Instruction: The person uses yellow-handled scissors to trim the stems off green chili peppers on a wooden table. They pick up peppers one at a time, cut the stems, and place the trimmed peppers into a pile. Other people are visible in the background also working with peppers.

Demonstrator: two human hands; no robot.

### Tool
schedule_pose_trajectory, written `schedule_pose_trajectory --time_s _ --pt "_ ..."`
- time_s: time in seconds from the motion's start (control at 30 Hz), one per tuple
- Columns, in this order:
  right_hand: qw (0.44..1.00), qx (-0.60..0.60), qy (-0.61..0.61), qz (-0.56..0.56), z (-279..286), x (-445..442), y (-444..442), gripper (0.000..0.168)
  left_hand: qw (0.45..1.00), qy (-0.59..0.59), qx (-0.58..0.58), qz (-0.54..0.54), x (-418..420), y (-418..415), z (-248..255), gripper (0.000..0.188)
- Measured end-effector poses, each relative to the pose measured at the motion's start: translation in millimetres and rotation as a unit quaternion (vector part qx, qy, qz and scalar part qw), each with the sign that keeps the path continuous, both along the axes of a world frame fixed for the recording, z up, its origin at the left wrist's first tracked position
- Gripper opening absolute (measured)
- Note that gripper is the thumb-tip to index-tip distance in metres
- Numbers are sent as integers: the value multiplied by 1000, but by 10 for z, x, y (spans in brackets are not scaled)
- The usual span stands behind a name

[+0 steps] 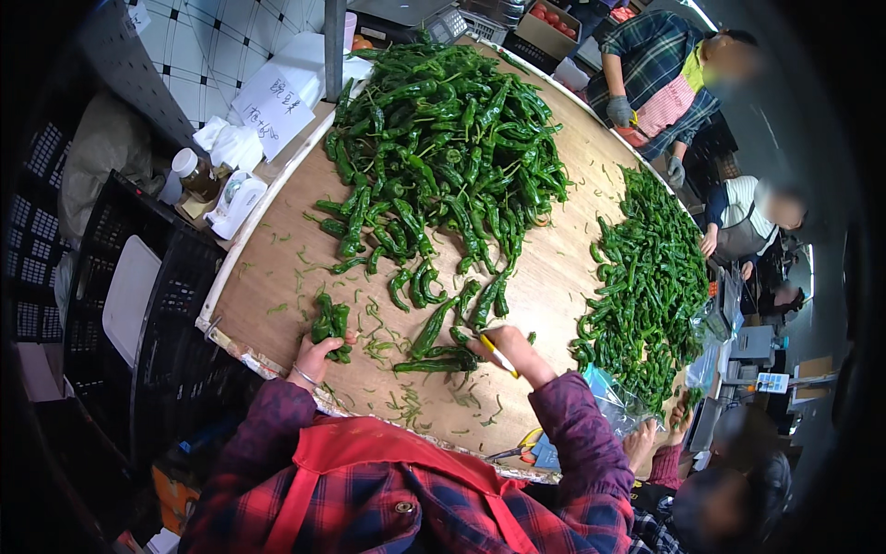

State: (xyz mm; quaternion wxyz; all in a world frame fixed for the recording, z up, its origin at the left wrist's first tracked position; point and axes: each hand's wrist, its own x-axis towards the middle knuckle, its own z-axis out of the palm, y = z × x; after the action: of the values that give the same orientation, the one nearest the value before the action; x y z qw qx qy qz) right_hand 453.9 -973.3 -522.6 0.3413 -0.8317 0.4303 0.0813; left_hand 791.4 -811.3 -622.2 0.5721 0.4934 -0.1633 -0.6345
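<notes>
My left hand [320, 356] grips a small bunch of long green peppers [331, 322] near the table's front left. In my right hand [516, 350] is a slim yellow-and-white-handled tool [500, 356]; its working end is hidden. The fingers of that hand reach down beside loose green peppers [432, 332] on the wooden tabletop [270, 318]. Cut green stems [377, 343] lie scattered between my hands. Beyond them rises a large heap of wrinkled green peppers [450, 138], with its near edge spread toward me.
A second pepper pile [644, 277] covers the table's right side. Co-workers stand along that edge; one pair of hands [640, 443] is near a clear plastic bag [616, 401]. Scissors [519, 450] lie at the front edge. Black crates [138, 311] stand at left, by a metal post [335, 52].
</notes>
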Motion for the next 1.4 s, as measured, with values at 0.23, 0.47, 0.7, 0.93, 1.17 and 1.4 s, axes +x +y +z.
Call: schedule_pose_trajectory --time_s 0.23,0.47,0.7,0.93,1.17,1.4 --pt "986 -45 157 -9 274 682 -737 52 1000 -9 -8 3 12 19 5 26" --pt "983 -78 163 39 69 824 -872 51 1000 -6 -3 -4 13 13 19 25" --pt "998 30 53 -19 179 520 -538 42 1000 6 -15 -1 13 -5 72 24" --pt "978 179 26 -107 -146 861 -548 61 1000 7 -21 -8 14 -27 60 25" --pt "999 20 15 -47 -476 955 -546 51 999 15 -29 -6 13 4 -35 25" --pt "972 -126 -82 -179 -200 183 225 44 1000 12 -5 2 -82 -35 201 23"
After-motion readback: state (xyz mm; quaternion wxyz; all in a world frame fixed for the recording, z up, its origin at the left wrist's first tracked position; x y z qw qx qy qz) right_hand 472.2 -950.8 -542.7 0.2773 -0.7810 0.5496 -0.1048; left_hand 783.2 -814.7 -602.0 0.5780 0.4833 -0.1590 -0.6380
